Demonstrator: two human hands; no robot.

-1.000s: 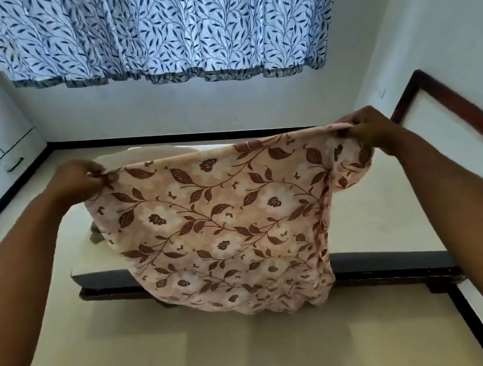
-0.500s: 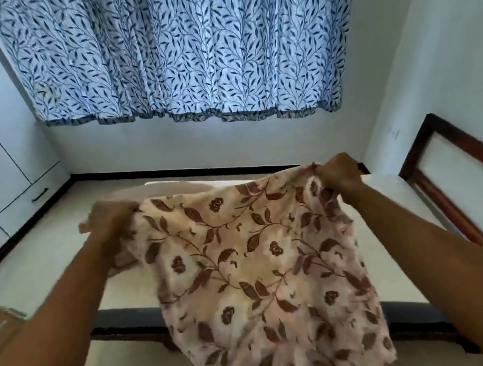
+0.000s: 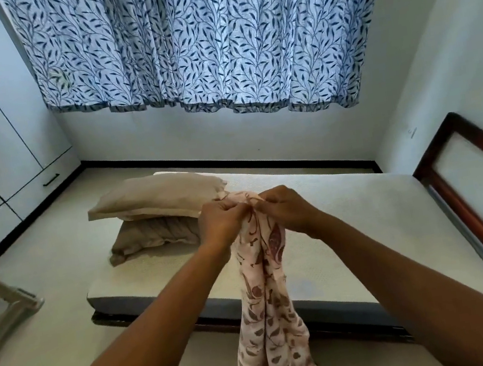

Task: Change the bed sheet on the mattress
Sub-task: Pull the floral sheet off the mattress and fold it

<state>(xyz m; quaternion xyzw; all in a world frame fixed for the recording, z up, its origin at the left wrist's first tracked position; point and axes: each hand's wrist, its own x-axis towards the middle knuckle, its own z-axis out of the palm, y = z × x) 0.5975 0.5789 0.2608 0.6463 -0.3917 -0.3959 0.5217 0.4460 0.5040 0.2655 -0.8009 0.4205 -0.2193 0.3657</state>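
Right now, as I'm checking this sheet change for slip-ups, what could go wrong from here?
1. The floral cloth hangs bunched from where the left hand and right hand pinch its top together. Its lower end drops past the mattress edge and may drag on the floor.
2. The two stacked pillows lie on the bare mattress, so they would likely get in the way of spreading a sheet there.
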